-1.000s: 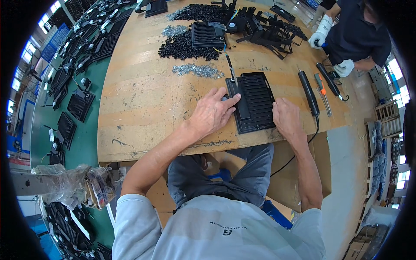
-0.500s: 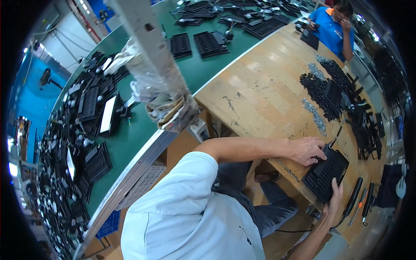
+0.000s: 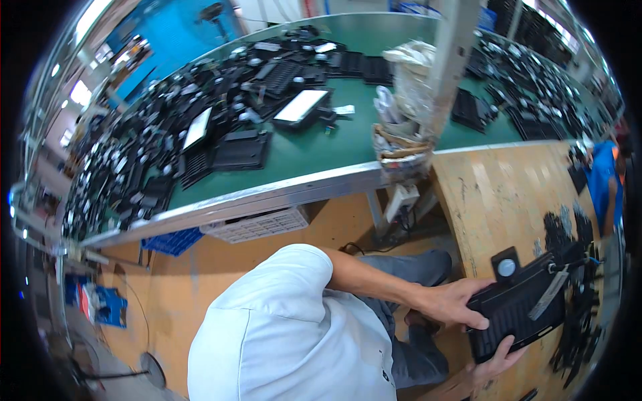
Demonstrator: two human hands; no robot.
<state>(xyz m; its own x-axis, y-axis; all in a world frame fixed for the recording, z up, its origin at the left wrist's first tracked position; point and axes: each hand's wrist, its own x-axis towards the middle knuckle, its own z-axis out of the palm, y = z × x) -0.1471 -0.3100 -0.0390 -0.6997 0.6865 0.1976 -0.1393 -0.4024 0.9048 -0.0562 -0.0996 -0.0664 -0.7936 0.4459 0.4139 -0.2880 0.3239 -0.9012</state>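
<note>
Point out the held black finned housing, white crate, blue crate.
black finned housing (image 3: 509, 309), head view: finned face
white crate (image 3: 259, 226), head view: perforated side
blue crate (image 3: 172, 242), head view: side wall

Black ribbed housing (image 3: 509, 311); green conveyor (image 3: 334, 148); tan tabletop (image 3: 508, 194); pale-blue shirt (image 3: 274, 334).

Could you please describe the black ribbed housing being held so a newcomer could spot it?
Find the light-brown wooden table at lower right. At its near edge, the bare left hand and right hand hold a flat, black ribbed housing. Unlike the black housings lying on the green surface, it is held, with a round white dome at its upper edge.
</note>
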